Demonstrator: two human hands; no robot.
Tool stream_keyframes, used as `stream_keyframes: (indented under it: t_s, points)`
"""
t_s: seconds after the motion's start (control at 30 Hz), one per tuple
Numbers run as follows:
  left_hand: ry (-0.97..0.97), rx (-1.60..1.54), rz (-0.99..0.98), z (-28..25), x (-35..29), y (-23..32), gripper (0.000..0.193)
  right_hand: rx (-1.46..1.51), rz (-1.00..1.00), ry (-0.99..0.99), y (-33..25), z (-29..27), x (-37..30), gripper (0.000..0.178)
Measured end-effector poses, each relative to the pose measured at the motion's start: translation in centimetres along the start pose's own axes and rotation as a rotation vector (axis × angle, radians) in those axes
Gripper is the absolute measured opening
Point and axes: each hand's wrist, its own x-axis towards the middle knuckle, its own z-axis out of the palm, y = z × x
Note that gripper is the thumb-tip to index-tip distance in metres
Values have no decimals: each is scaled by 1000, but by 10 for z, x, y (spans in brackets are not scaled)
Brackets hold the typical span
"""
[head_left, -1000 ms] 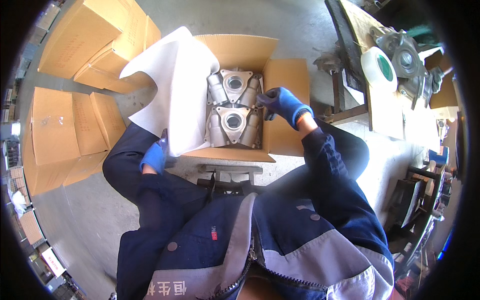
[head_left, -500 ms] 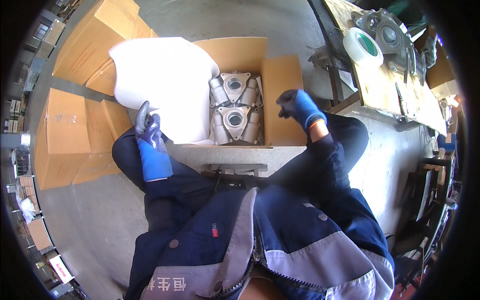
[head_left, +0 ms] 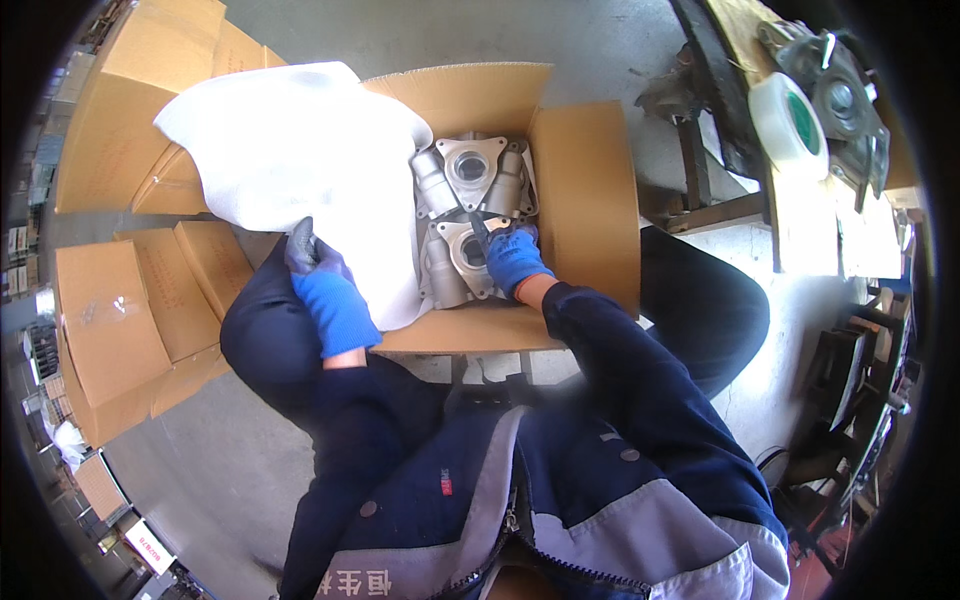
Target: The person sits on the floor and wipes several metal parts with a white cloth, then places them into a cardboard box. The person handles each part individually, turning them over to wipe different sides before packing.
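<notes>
Right hand (head_left: 513, 260): gloved, fingers over the lower casting (head_left: 457, 248), just below the upper casting (head_left: 491, 160), both inside the open carton (head_left: 590, 190); whether it grips, cannot tell. Left hand (head_left: 320, 268): fingers closed at the lower edge of the white sheet (head_left: 290, 150), draped across the carton's left side. Step judged: handling castings with sheet held aside; next move calls for secure purchase, sheet clear.
</notes>
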Motion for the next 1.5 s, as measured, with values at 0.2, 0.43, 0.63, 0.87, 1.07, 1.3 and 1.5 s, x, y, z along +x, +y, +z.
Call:
stream_keyframes:
  t_s: [0.2,0.43,0.63,0.87,1.07,1.3,1.5]
  points:
    - [53,-220,-182,-5,-15,20,30,81,58,80,-10,-22,33,78]
    - [59,-217,-270,-6,-20,29,33,198,57,60,-17,-22,48,46]
    - [17,-148,-314,3,-19,46,33,379,369,-4,29,-54,48,24]
    - [95,-45,-335,4,-24,53,34,604,676,180,50,-65,132,62]
    - [95,-161,-426,8,-18,55,34,352,592,-9,62,-54,182,30]
    - [78,-166,-342,3,-16,34,36,505,638,192,73,-50,160,28]
    - [109,-59,-125,-20,-14,33,34,615,492,403,70,-132,72,50]
